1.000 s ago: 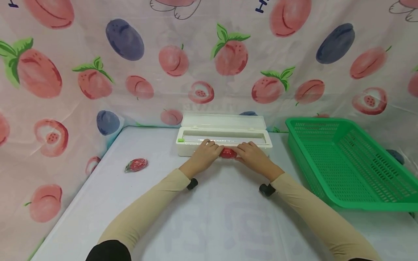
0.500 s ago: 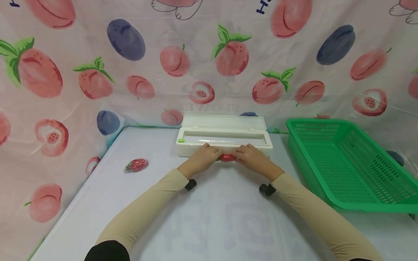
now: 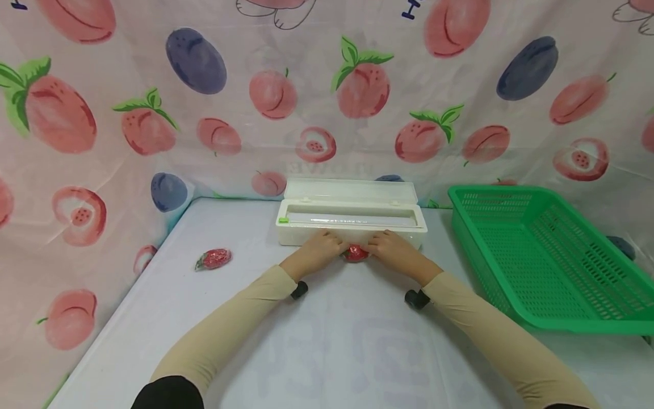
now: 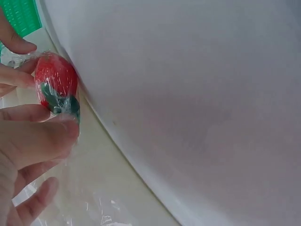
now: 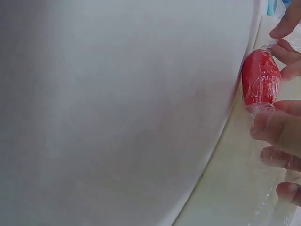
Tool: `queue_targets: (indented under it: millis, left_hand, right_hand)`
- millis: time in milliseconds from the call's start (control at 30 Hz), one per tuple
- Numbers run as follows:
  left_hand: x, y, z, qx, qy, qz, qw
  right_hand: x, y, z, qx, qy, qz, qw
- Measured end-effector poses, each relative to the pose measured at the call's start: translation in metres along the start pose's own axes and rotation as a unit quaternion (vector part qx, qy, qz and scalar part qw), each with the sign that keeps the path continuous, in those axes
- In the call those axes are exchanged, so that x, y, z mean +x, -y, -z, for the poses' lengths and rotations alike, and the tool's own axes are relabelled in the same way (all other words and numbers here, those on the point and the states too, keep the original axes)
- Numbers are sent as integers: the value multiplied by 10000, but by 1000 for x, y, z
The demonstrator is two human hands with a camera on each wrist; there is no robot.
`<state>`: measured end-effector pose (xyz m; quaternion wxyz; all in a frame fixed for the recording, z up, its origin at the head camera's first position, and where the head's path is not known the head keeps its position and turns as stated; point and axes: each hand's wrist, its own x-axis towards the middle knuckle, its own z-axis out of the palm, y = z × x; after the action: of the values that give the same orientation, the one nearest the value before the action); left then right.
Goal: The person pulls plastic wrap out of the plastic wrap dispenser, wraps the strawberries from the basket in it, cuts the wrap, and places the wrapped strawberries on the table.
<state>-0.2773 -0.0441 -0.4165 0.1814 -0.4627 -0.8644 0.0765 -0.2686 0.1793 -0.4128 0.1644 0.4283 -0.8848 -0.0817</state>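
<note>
A red fruit (image 3: 355, 253) with a green leafy end, swathed in clear cling film, is held between both hands in front of a white cling film box (image 3: 301, 234). My left hand (image 3: 323, 249) pinches the film at the green end; the left wrist view shows the thumb (image 4: 56, 136) pressed there. At the opposite end my right hand (image 3: 393, 253) pinches the gathered film, with its thumb (image 5: 273, 125) close below the red body. Loose film (image 4: 106, 212) hangs over the box front in the left wrist view.
The box's lid (image 3: 350, 191) stands raised at the back. A second wrapped red fruit (image 3: 214, 259) lies on the white table at left. To the right stands a green plastic basket (image 3: 577, 325). Behind everything hangs a fruit-print cloth (image 3: 214, 165).
Both hands have come slightly down and nearer with the fruit, from the box's upper front edge to its lower front. The fruit has turned between the fingers. The second fruit and basket stay put.
</note>
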Motion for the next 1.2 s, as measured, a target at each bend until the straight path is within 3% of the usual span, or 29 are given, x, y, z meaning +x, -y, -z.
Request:
queue_targets:
  millis: [167, 400, 600, 733, 867, 1000, 1067, 1200]
  left_hand:
    - [-4, 2, -1, -305, 190, 23, 9994]
    - [-12, 1, 2, -372, 723, 167, 9966]
    - [-18, 4, 4, -791, 444, 233, 9956]
    - [-27, 12, 13, -1116, 245, 365, 9928]
    - [-40, 29, 22, -829, -443, 444, 9946]
    - [-52, 55, 31, -558, -964, 783, 9907]
    - [-57, 67, 36, -568, -958, 1020, 9885]
    - [-64, 87, 42, -813, -491, 1516, 9839]
  right_hand:
    - [0, 0, -1, -146, 147, 16, 9998]
    - [-6, 1, 3, -181, 307, 50, 9994]
    - [-10, 2, 8, 82, 314, -42, 9995]
    - [-9, 1, 14, 248, 26, -163, 9996]
    - [-2, -1, 21, 392, -462, -71, 9981]
    - [10, -2, 29, 348, -1005, 208, 9941]
    - [17, -2, 32, 246, -1260, 346, 9911]
    - [35, -1, 38, 236, -1546, 450, 9867]
